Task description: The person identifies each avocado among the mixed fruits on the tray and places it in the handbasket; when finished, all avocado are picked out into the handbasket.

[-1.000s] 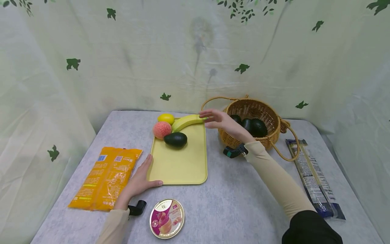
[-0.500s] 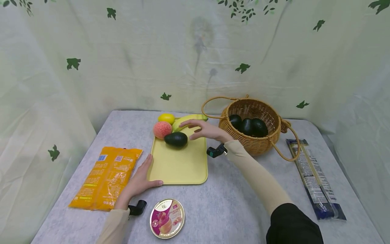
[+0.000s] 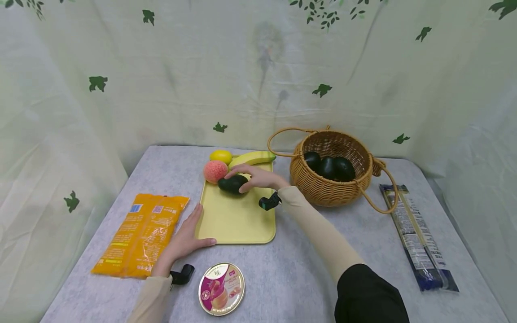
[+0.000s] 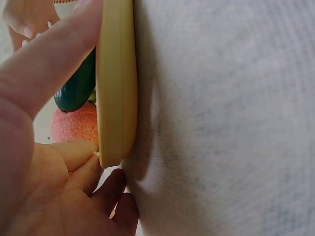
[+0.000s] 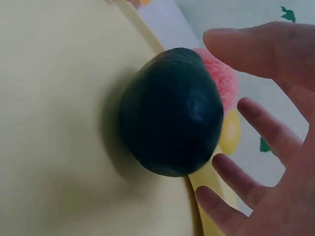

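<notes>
On the pale yellow tray (image 3: 238, 220) lies a dark green avocado (image 3: 230, 185). My right hand (image 3: 261, 177) reaches over it from the right in the head view, thumb on the near side and fingers on the far side. In the right wrist view those fingers are spread beside the avocado (image 5: 170, 113), with a gap showing. My left hand (image 3: 186, 237) touches the tray's near left corner, thumb along the front rim and fingers at the left side. A pink, rough-skinned round fruit (image 3: 215, 172), a lemon (image 3: 221, 156) and a banana (image 3: 252, 158) sit at the tray's far end.
A wicker basket (image 3: 319, 193) with several avocados stands at the back right, its handles sticking out. Right of it lies a long dark printed packet (image 3: 418, 242). An orange bag (image 3: 141, 235) is at left, and a round tin (image 3: 221, 289) near the front.
My right hand has moved left and down from beside the basket, across the banana's end, to the avocado on the tray. The left hand and the tray have stayed put.
</notes>
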{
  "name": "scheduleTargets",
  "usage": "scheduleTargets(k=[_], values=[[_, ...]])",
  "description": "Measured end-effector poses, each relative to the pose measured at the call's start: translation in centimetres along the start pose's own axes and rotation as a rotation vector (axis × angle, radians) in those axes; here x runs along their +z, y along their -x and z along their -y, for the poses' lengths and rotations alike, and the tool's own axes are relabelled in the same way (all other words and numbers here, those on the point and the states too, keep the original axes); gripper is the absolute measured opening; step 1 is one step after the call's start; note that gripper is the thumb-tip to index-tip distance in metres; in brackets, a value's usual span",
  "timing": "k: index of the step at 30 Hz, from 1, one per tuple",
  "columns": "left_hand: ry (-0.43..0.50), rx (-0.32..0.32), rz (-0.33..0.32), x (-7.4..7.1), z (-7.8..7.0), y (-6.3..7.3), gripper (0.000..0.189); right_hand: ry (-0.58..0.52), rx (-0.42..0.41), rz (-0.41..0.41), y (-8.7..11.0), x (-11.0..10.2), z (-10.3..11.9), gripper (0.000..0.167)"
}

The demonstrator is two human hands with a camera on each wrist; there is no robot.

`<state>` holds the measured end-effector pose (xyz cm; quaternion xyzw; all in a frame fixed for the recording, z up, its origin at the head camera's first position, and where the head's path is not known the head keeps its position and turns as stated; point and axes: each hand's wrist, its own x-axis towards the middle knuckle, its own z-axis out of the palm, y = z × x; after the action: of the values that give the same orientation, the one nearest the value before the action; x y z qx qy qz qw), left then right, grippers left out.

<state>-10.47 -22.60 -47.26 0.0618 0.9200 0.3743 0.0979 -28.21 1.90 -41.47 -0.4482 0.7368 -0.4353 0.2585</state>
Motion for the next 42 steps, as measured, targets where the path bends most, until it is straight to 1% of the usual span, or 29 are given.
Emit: scheduleTargets(k=[1,3,6,9,11,15,17,20,22,24,28,31,33,36,38,42], values=[[0.002,-0.001,0.0,0.0,0.0,0.0,0.113,0.025,-0.001,0.001,-0.2,0.2,-0.1,0.049],[0.007,-0.003,0.001,0.0,0.1,0.0,0.113,0.069,0.027,-0.001,-0.7,0.6,-0.2,0.049],[0.013,0.0,-0.001,0.1,0.1,0.0,0.112,0.147,0.1,-0.003,-1.2,1.2,-0.4,0.047],[0.016,0.008,-0.003,0.1,0.1,0.0,0.112,0.195,0.171,-0.014,-1.6,1.7,-0.6,0.045],[0.019,0.01,-0.005,0.1,0.1,0.0,0.112,0.237,0.182,-0.029,-1.7,1.9,-0.6,0.044],[0.013,0.006,-0.005,0.1,0.1,0.0,0.112,0.321,0.161,-0.061,-1.8,2.2,-0.6,0.045],[0.014,0.003,-0.006,0.1,0.1,0.0,0.112,0.334,0.153,-0.068,-1.7,2.2,-0.5,0.044],[0.014,0.001,-0.006,0.1,0.1,0.0,0.111,0.305,0.147,-0.069,-1.4,2.2,-0.6,0.042],[0.017,0.001,-0.006,0.1,0.0,0.0,0.111,0.257,0.135,-0.072,-1.0,2.0,-0.5,0.04],[0.018,0.004,-0.008,0.1,0.0,0.0,0.111,0.21,0.104,-0.078,-0.4,1.7,-0.3,0.04],[0.02,0.003,-0.01,0.1,0.0,0.0,0.111,0.101,0.058,-0.09,1.5,0.4,0.7,0.038],[0.021,-0.001,-0.01,0.1,-0.1,0.1,0.112,0.011,0.056,-0.095,3.1,-0.9,1.8,0.037],[0.019,-0.003,-0.011,0.0,-0.1,0.1,0.111,-0.036,0.037,-0.101,4.1,-1.9,2.3,0.038],[0.022,-0.002,-0.012,0.0,-0.1,0.1,0.111,-0.06,0.004,-0.121,5.7,-3.3,3.3,0.04],[0.023,0.0,-0.011,0.0,-0.1,0.1,0.111,-0.049,-0.007,-0.145,6.8,-4.2,3.8,0.04],[0.025,0.001,-0.011,0.0,-0.1,0.0,0.111,-0.017,0.031,-0.207,9.0,-6.1,4.9,0.041]])
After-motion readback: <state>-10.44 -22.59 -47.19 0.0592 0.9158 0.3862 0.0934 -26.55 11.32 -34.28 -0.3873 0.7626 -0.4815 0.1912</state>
